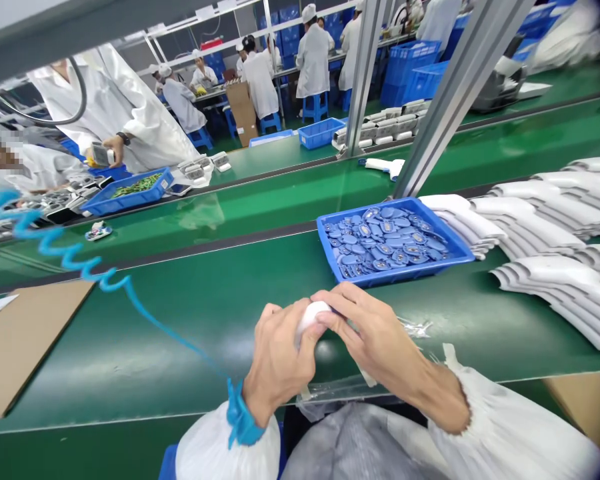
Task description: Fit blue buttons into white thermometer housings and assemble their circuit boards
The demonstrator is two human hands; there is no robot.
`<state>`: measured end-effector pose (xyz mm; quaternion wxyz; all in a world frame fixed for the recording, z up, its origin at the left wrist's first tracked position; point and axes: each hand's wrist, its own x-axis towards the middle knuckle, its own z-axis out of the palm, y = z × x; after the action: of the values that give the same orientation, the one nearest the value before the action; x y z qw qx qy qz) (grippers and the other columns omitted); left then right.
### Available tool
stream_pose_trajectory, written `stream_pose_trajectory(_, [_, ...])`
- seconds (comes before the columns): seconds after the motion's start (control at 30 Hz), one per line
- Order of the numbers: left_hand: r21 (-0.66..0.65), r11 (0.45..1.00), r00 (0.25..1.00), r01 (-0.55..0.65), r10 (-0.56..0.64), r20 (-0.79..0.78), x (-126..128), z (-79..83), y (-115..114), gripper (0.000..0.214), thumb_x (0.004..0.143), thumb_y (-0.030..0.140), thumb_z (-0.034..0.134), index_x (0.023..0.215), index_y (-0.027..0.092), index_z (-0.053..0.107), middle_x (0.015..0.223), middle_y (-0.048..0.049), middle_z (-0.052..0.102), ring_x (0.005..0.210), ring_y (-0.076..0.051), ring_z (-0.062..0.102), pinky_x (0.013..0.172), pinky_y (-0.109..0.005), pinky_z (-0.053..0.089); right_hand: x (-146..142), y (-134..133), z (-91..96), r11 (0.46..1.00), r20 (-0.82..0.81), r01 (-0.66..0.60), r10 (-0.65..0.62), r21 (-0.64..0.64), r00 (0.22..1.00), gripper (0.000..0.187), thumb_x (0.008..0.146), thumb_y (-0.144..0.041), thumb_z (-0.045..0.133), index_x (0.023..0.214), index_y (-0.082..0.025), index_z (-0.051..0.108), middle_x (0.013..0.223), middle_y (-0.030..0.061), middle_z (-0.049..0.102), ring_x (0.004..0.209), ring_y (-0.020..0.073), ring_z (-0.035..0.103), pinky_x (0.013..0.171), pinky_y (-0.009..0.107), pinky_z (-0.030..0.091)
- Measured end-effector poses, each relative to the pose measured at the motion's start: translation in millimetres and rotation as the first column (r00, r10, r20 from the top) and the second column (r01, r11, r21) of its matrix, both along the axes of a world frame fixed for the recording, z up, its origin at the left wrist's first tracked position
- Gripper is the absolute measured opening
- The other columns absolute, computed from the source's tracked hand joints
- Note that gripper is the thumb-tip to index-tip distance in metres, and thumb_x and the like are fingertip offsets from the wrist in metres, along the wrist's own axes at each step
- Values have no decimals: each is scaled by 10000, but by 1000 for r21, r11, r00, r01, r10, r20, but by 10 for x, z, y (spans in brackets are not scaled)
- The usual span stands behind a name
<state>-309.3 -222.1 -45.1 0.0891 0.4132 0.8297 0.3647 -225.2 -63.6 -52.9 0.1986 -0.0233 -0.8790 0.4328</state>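
Far to the left of the blue plastic tray, beyond the belts, a co-worker's hand grips a white device. Nearer, also left of the tray, a brown cardboard sheet lies on the green conveyor belt, and a blue coiled cord runs across the belt to a blue wrist strap on the left wrist. Just below the tray, near but not touching it, the left hand curls closed around a white plastic piece. The right hand closes narrowly over the same piece from the other side, hiding most of it. Inside the tray lies a heap of small blue parts. Just to the tray's right, white pistol-shaped plastic housings lie in overlapping rows.
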Motion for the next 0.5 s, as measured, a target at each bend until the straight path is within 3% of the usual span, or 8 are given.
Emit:
stream_pose_trajectory(0.1, [-26, 999, 992, 29, -32, -124, 24, -53, 4, 168, 1021, 268, 504, 1126, 226, 629, 1043, -18, 721, 840, -202, 602, 851, -390, 337, 84, 18, -95, 997, -20, 49, -47, 67, 999, 173, 1031, -294, 510, 1142, -265, 640, 981, 24, 646, 844, 137, 650, 735, 268, 536])
stream_pose_trajectory(0.17, [17, 1000, 994, -2, 4, -111, 63, -114, 0, 165, 1018, 288, 531, 1145, 238, 624, 1078, -16, 706, 943, -209, 604, 906, -391, 335, 160, 64, -116, 994, -19, 40, -38, 99, 999, 153, 1028, -287, 521, 1154, -266, 605, 1031, 24, 653, 888, 135, 656, 761, 262, 534])
stream_pose_trajectory(0.23, [108, 980, 983, -166, 173, -58, 112, -206, 7, 166, 1030, 311, 500, 1002, 212, 630, 968, -22, 678, 916, -200, 582, 864, -362, 365, 239, 102, -121, 985, -19, 29, -27, 169, 999, 139, 1029, -287, 519, 1153, -264, 578, 1068, 29, 660, 937, 152, 654, 790, 281, 532])
stream_pose_trajectory(0.33, [167, 878, 889, -448, 457, -17, 148, -372, 58, 389, 1034, 358, 473, 681, 196, 480, 675, -7, 525, 678, -169, 483, 675, -322, 339, 341, 64, -153, 964, 20, 3, -9, 267, 1000, 141, 1037, -299, 493, 1157, -259, 556, 1023, 29, 673, 884, 169, 653, 728, 300, 526])
stream_pose_trajectory(0.4, [171, 862, 866, -477, 494, -79, 120, -455, 106, 475, 1027, 365, 478, 594, 202, 371, 576, 8, 421, 580, -152, 398, 615, -331, 282, 390, -27, -200, 956, 21, 16, -23, 292, 1000, 154, 1043, -309, 472, 1154, -241, 553, 912, 18, 666, 751, 162, 638, 630, 294, 500])
stream_pose_trajectory(0.5, [150, 897, 886, -416, 437, -155, 17, -460, 137, 503, 1021, 334, 449, 554, 198, 317, 534, 9, 376, 535, -141, 339, 593, -349, 232, 421, -170, -275, 969, -23, 72, -68, 236, 997, 173, 1039, -334, 466, 1110, -226, 582, 812, 6, 651, 648, 157, 608, 582, 293, 463])
